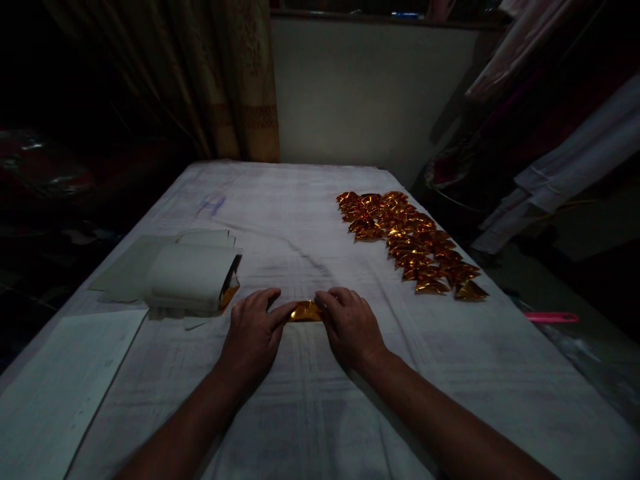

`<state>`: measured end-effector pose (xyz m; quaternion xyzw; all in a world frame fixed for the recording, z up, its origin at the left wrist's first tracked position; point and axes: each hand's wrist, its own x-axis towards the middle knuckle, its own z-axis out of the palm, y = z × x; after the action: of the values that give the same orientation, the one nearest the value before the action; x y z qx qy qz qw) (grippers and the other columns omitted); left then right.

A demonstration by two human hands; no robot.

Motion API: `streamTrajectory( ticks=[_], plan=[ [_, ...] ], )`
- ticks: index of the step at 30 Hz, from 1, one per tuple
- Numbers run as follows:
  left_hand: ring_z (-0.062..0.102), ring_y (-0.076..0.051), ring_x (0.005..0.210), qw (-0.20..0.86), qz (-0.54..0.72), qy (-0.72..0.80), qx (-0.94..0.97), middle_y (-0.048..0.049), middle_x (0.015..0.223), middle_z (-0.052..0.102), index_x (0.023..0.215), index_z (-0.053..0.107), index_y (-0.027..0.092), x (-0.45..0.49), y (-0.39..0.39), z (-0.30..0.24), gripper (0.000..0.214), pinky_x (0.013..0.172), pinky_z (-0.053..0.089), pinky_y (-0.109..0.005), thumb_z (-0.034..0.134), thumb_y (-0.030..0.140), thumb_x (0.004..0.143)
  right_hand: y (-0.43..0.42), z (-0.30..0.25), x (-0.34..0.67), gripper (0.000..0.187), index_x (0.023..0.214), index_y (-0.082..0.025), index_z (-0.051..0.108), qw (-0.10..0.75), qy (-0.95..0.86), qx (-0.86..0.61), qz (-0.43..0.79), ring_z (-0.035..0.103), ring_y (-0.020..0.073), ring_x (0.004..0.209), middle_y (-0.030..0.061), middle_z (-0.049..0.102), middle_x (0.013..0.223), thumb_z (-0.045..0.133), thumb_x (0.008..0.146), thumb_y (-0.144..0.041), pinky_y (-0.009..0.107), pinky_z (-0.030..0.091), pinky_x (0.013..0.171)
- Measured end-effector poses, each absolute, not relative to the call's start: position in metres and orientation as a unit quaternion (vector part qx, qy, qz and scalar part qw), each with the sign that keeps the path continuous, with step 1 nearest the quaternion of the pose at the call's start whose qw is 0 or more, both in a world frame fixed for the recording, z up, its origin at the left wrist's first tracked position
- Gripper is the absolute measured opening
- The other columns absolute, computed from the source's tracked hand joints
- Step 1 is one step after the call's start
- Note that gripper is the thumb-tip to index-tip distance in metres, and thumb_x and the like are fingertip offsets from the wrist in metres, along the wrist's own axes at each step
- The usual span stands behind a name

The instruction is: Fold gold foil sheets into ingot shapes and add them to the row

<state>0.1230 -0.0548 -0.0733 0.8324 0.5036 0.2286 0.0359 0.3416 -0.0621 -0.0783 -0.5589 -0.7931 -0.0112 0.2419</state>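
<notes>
A small strip of folded gold foil paper (306, 311) lies on the cloth-covered table between my two hands. My left hand (256, 325) has its thumb on the strip's left end, with the fingers curled beside it. At the right end, the thumb and fingers of my right hand (349, 323) close on the strip. Left of my hands is a stack of pale sheets (187, 273), the top ones curled over, with gold showing at the curled right edge. Many folded gold foil pieces (407, 237) sit in rows at the table's right side.
The table (310, 413) has a wrinkled pale cloth. A large white sheet (70, 373) covers its near left corner. Beyond the right edge are a pink handle (551, 317) and hanging clothes (575, 160). A curtain (235, 80) and a pale wall (370, 93) stand behind.
</notes>
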Motion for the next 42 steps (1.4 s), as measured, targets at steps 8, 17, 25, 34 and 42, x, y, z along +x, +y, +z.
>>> streamTrajectory(
  ticks=[8,17,25,34,42],
  plan=[
    [0.055,-0.031,0.123,0.035,0.211,0.518,0.828,-0.0095,0.132,0.063,0.124,0.071,0.035,0.125,-0.055,-0.074,0.04,0.102,0.042,-0.053,0.058,0.014,0.092,-0.073,-0.07,0.323,0.058,0.151,-0.014,0.045,0.111,-0.841,-0.526,0.056,0.027,0.0337,0.151,0.0131,0.043,0.158,0.047,0.102,-0.045,0.059,0.018,0.121],
    [0.053,-0.034,0.13,0.009,0.177,0.513,0.84,-0.0117,0.14,0.06,0.127,0.069,0.03,0.123,-0.058,-0.067,0.041,0.104,0.041,-0.058,0.051,0.017,0.093,-0.085,-0.061,0.341,0.063,0.155,-0.016,0.04,0.049,-0.823,-0.559,0.093,0.022,0.0368,0.152,0.0117,0.031,0.163,0.044,0.102,-0.05,0.064,0.018,0.121],
    [0.044,-0.026,0.143,-0.008,0.123,0.368,0.922,-0.0077,0.153,0.051,0.15,0.045,0.018,0.144,-0.076,-0.065,0.051,0.123,0.015,-0.053,0.04,0.036,0.103,-0.086,-0.067,0.341,0.064,0.156,-0.017,0.037,0.064,-0.824,-0.558,0.08,0.021,0.0347,0.153,0.0126,0.031,0.163,0.046,0.102,-0.05,0.062,0.018,0.121],
    [0.043,-0.027,0.144,-0.064,0.089,0.382,0.918,-0.0045,0.154,0.05,0.153,0.04,0.021,0.099,-0.074,-0.067,0.052,0.124,0.004,-0.053,0.037,0.039,0.104,-0.087,-0.069,0.342,0.068,0.156,-0.018,0.037,0.078,-0.823,-0.558,0.079,0.023,0.0356,0.152,0.0126,0.031,0.163,0.043,0.101,-0.057,0.061,0.02,0.121],
    [0.046,-0.028,0.141,-0.056,0.091,0.404,0.908,-0.0053,0.148,0.057,0.146,0.051,0.021,0.105,-0.074,-0.061,0.05,0.124,0.008,-0.054,0.034,0.041,0.104,-0.083,-0.066,0.333,0.068,0.156,-0.014,0.036,0.108,-0.837,-0.531,0.075,0.021,0.0342,0.153,0.0139,0.03,0.163,0.045,0.101,-0.054,0.061,0.014,0.123]
  ],
)
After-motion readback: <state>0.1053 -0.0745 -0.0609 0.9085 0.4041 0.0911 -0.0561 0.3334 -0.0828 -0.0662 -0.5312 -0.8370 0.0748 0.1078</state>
